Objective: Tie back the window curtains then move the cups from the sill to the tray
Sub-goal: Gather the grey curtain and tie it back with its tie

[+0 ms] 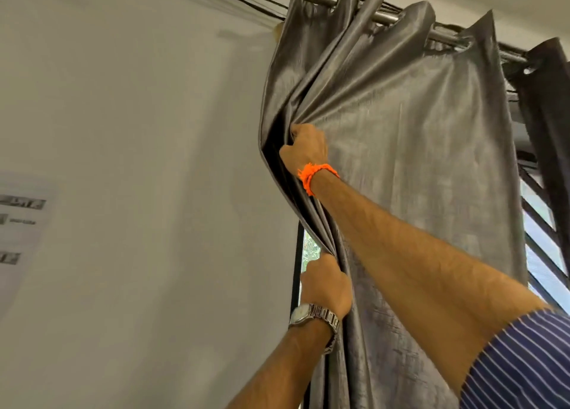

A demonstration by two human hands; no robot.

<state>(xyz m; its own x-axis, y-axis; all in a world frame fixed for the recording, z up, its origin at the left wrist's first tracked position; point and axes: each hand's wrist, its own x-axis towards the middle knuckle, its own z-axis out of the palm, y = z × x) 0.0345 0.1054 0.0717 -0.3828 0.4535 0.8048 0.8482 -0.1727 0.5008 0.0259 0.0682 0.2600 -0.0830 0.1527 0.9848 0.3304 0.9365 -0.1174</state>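
Two grips clamped on grey curtain folds, right grip above left grip

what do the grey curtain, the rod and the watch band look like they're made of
Grey curtain: woven fabric with a satin-like sheen, probably synthetic; it drapes in soft folds with glossy highlights. Rod: likely metal, brushed silver; smooth tube with dull shine. Watch band: looks like steel links, segmented and shiny.
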